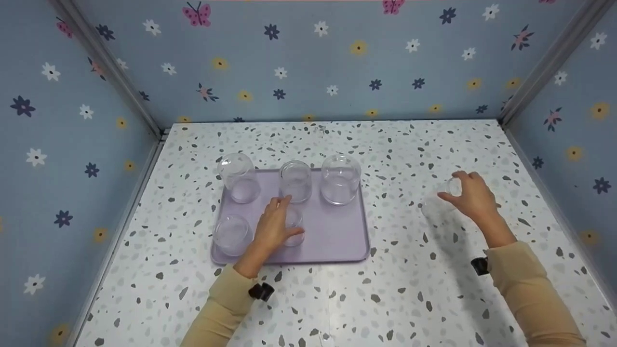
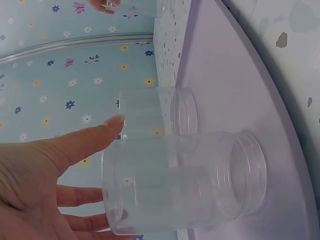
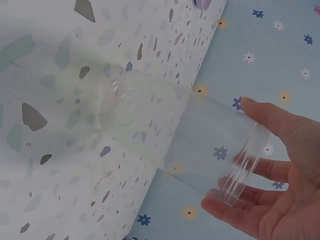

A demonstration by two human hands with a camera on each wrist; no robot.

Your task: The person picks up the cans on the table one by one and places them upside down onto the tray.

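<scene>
In the head view, a lilac tray (image 1: 335, 241) bears several clear jars, among them a back-right jar (image 1: 341, 180) and a front-left jar (image 1: 233, 236). My left hand (image 1: 272, 226) is spread about a front jar (image 1: 294, 229). The left wrist view shows this jar (image 2: 165, 185) standing with its threaded neck down on the tray; the thumb is apart from its wall, and the other fingers lie close to its upper end. Off to the right, my right hand (image 1: 472, 195) grips another clear jar (image 3: 150, 115) by its threaded neck, the jar tilted with its base towards the table.
The speckled white table (image 1: 395, 299) extends around the tray. Blue flowered panels (image 1: 318, 58) wall it at the back and both sides, with grey metal strips (image 1: 115, 77) at the corners. Dark wrist cameras (image 1: 261, 291) sit at the cuffs.
</scene>
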